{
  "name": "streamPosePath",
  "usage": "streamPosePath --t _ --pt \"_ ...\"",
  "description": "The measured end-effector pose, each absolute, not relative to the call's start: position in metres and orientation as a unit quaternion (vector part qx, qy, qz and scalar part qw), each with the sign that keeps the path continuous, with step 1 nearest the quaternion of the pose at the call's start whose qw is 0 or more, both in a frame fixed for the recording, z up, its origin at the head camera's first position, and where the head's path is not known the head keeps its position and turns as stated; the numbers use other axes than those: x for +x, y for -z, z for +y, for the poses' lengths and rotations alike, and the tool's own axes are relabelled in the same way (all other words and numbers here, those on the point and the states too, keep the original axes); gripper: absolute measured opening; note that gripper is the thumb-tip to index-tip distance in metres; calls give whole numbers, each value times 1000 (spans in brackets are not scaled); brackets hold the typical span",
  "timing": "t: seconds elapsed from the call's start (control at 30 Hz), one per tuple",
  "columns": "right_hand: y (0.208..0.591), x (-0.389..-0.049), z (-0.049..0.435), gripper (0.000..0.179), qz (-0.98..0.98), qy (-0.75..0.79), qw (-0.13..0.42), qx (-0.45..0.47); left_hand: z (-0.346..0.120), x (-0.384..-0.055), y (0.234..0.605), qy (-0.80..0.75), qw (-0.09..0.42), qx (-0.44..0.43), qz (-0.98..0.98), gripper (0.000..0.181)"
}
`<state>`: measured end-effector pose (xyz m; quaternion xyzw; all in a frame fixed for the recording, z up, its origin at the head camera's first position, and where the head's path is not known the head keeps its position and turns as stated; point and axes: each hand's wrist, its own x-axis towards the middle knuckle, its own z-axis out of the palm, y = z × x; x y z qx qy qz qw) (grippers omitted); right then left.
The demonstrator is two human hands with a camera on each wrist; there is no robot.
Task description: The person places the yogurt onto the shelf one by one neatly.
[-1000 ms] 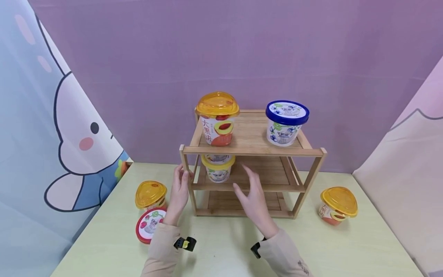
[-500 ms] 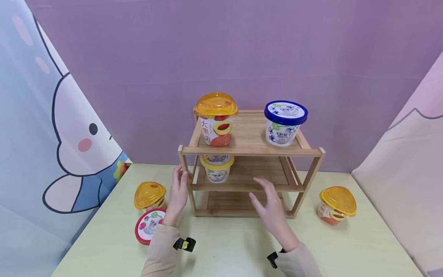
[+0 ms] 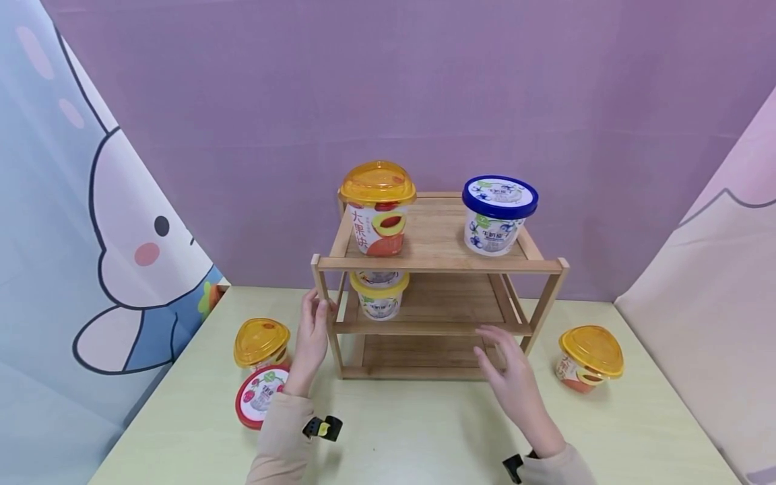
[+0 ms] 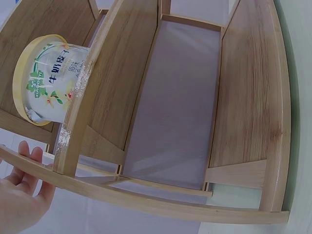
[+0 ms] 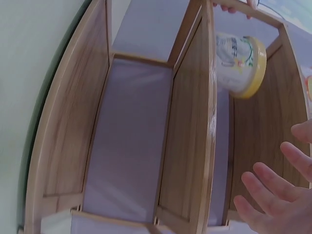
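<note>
A three-tier wooden shelf rack stands on the table. My left hand holds its left front post, fingers reaching round behind it; in the left wrist view the fingertips show past the post. My right hand hovers before the right end of the middle tier, fingers spread and slightly bent, holding nothing. A yellow-lidded yogurt cup stands at the left of the middle tier. On the top tier are an orange-lidded fruit cup at the left and a blue-lidded yogurt cup at the right.
On the table left of the rack stand an orange-lidded cup and a red-lidded cup, partly hidden by the left arm. Another orange-lidded cup stands at the right. A purple cloth hangs behind the rack.
My right hand has moved to the right and slightly down, away from the yellow-lidded yogurt cup. The left hand stays at the post, and the cups keep their places.
</note>
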<state>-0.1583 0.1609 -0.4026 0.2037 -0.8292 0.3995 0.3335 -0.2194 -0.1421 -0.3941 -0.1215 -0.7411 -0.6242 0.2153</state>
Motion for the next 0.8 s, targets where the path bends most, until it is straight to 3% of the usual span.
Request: streamPosePath --t 0.57,0.8 --pt "415 -143 211 26 -824 -391 387 139 -142 -219 394 621 225 -128 -740 31" --pt "424 -139 235 19 -852 -393 343 46 -142 -219 394 621 219 -125 -742 32"
